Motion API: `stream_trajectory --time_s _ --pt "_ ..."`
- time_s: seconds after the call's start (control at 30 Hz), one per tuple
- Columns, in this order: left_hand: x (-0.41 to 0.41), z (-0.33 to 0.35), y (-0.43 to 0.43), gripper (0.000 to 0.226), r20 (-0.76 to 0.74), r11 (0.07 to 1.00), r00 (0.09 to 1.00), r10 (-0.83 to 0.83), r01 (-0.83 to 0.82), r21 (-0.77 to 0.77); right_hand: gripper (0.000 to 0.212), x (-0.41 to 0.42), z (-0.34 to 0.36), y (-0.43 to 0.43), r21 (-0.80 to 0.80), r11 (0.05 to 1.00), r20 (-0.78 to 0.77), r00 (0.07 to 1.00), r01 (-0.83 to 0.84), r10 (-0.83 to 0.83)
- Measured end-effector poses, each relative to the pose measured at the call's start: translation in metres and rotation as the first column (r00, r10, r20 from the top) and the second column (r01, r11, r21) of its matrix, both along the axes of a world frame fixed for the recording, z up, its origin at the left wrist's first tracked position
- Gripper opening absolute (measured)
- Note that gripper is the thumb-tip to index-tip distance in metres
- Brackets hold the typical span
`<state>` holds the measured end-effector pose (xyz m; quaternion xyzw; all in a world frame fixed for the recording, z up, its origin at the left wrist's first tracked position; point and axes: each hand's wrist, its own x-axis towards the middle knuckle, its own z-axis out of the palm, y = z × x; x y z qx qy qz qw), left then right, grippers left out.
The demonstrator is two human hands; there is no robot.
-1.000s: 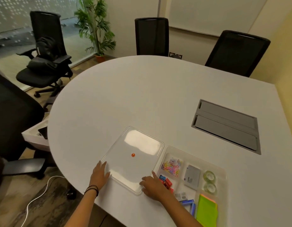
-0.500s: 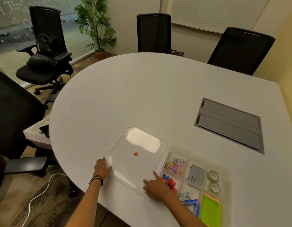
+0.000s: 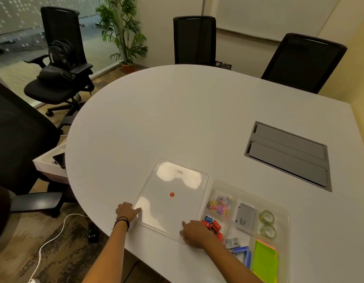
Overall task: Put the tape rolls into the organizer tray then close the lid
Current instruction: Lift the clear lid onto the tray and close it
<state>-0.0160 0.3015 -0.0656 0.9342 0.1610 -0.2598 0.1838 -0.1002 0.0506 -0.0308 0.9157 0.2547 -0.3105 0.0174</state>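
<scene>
A clear plastic lid [image 3: 173, 180] with a small orange dot lies flat on the white table, left of the clear organizer tray [image 3: 283, 211]. Two green-tinted tape rolls [image 3: 267, 216] [image 3: 268, 231] lie in the tray's far right compartment. My left hand [image 3: 127, 211] grips the lid's near left corner. My right hand [image 3: 194, 232] holds the lid's near right corner, next to the tray's left wall. The tray stands uncovered.
The tray also holds coloured paper clips [image 3: 220, 205], red clips [image 3: 212, 226], a grey box [image 3: 245, 218], and green sticky notes [image 3: 265, 262]. A grey cable hatch [image 3: 287, 156] sits in the table at right. Black chairs [image 3: 194, 39] ring the table.
My left hand has slid along the lid's near edge and curled onto its corner. My right hand has settled on the near right corner. The lid still lies flat.
</scene>
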Motion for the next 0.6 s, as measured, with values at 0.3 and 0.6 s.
stream_trajectory --time_s 0.3,0.6 --pt "-0.010 -0.003 -0.002 0.027 0.029 0.968 0.982 0.185 -0.177 -0.178 0.030 -0.004 0.004 0.004 -0.002 0.996 -0.041 0.995 0.090 -0.090" --pt "-0.008 0.024 -0.004 0.011 0.144 0.573 0.768 0.624 -0.324 -0.753 0.035 0.004 0.030 -0.009 0.418 0.734 -0.271 0.845 0.535 -0.461"
